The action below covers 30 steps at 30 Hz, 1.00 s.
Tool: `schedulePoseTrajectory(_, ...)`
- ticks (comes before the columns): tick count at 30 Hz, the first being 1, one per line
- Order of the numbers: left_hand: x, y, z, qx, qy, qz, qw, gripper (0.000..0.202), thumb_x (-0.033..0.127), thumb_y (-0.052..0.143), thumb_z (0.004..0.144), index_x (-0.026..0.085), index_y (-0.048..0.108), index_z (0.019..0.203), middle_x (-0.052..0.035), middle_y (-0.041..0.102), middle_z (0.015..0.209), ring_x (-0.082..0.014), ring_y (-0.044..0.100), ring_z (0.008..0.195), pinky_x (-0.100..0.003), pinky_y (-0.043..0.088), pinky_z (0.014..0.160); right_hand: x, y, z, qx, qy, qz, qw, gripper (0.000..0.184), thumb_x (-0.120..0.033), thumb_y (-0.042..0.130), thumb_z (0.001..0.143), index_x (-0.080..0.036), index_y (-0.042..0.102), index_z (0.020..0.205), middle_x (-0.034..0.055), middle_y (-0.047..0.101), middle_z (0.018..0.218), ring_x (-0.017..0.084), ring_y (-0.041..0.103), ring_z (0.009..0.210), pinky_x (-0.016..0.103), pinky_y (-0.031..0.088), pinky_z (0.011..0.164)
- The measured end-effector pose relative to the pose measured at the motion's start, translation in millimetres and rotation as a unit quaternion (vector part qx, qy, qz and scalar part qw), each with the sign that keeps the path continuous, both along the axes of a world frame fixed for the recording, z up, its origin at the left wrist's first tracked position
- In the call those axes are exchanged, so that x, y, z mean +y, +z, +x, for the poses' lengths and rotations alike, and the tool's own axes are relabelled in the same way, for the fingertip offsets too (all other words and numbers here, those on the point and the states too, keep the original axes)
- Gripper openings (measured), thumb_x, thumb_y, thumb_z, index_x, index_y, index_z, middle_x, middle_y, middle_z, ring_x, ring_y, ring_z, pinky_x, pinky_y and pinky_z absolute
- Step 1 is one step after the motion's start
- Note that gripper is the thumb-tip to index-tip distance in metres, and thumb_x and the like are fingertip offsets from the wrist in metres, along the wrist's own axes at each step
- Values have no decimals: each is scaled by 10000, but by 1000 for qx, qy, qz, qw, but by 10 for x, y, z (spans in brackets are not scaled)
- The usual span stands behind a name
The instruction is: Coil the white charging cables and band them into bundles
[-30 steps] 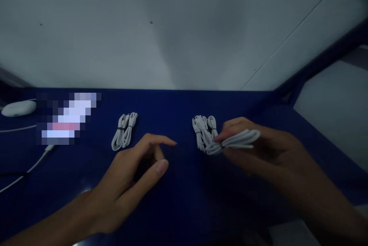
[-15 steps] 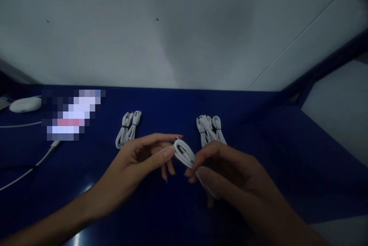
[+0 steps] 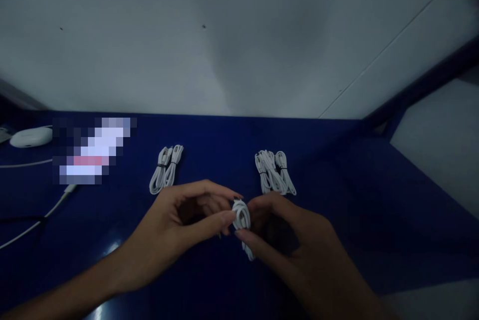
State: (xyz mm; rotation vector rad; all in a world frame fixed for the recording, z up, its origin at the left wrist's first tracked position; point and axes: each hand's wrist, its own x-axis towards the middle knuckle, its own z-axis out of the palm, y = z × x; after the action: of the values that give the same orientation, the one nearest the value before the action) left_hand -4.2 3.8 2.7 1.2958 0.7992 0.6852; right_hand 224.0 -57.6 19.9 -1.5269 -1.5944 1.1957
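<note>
Between my two hands, above the blue table, is a coiled white cable (image 3: 241,216) with a metal plug at its top end. My left hand (image 3: 190,215) pinches the coil's left side between thumb and fingers. On the other side, the thumb and index finger of my right hand (image 3: 295,240) close on the cable. Its lower loops hang down below my right thumb. Beyond my left hand lie bundled white cables (image 3: 166,168) with dark ties. A further group of tied white cables (image 3: 275,173) lies just past my right hand.
A blurred-out bright screen (image 3: 97,150) lies at the left, with a white cord (image 3: 48,215) running from it. Beside it is a white rounded case (image 3: 32,137). A pale panel (image 3: 168,61) rises behind the blue table (image 3: 217,145).
The held cable has turned from slanting to nearly upright. My right hand has shifted left and slightly down, its fingertips now on the coil near my left thumb.
</note>
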Motion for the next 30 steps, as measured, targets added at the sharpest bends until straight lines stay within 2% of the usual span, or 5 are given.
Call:
schedulePoseTrajectory(6,-6,-12,-33,0,-2,11,1000,255,400,815,1099,274,859,1316,-20,853,977,-151,793,841,-263,671,832,45,105,238,-2,-70,-24,997,171,-453,890,974,-302,849,1042,26,875,1012,254,838,901,331,658,756)
schedulePoseTrajectory(9,2,-33,-51,12,-1,16,1000,258,413,793,1114,271,843,1323,-18,846,973,-147,784,837,-257,663,825,186,179,453,-12,-159,10,987,255,-524,929,928,-314,880,1064,45,892,1060,290,853,969,349,677,800)
schedulePoseTrajectory(14,3,-64,-80,22,1,24,999,260,434,758,1132,280,827,1330,-14,837,963,-151,775,833,-272,650,827,492,170,701,-84,-194,17,977,273,-541,899,961,-291,915,1069,86,897,984,325,862,947,431,685,866)
schedulePoseTrajectory(21,-21,-24,-64,32,6,21,999,286,473,759,1123,260,823,1304,-18,827,938,-161,764,808,-291,637,800,696,19,787,-60,-172,3,983,273,-415,915,944,-216,899,1130,112,891,963,299,851,871,438,687,824)
schedulePoseTrajectory(30,-29,-12,-54,36,10,11,999,293,493,748,1126,262,815,1294,-18,817,933,-173,755,815,-310,629,807,841,-18,931,-86,-102,-18,991,429,-450,848,999,-179,806,1328,129,877,959,303,837,893,461,656,835)
